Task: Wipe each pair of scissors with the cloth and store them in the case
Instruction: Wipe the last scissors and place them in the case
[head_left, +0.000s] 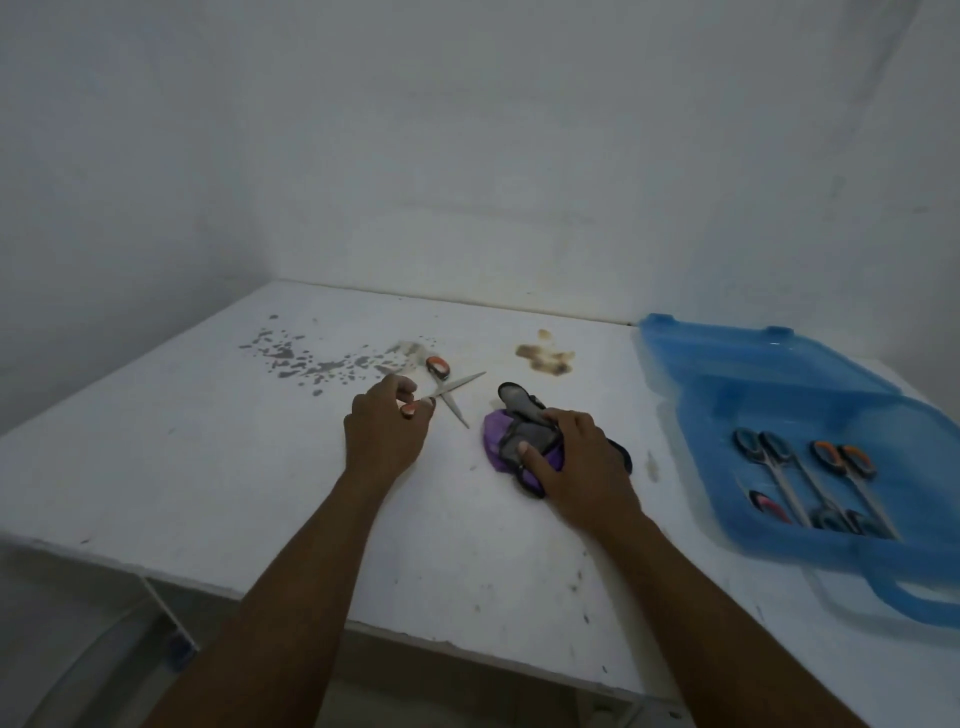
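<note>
Both forearms enter from the bottom of the frame, converging toward centre over the white table.

Left hand, centre frame: fingers curled on the near orange handle loop of the scissors. Blades are spread into an X and point right and lower right. The second orange loop is just beyond the fingers. Can't tell if the scissors are lifted or lying flat on the table.

Right hand, right of centre: palm down on the cloth, fingers curled into it, thumb across the top. The cloth is purple with grey patches and dark trim, bunched, sitting on the table. It's close to the blade tips but not touching them.

Case, right side of the frame: translucent blue, open, carry handle at lower right, the other half lying open toward upper right. The stored scissors lie in the near half with grey, orange and pink handles. At least three pairs; the exact count is too blurred to tell.

Further back on the tabletop: grey spatter upper left of the scissors, brown stain beyond the cloth.

Plain white wall behind, with a corner at left.
</note>
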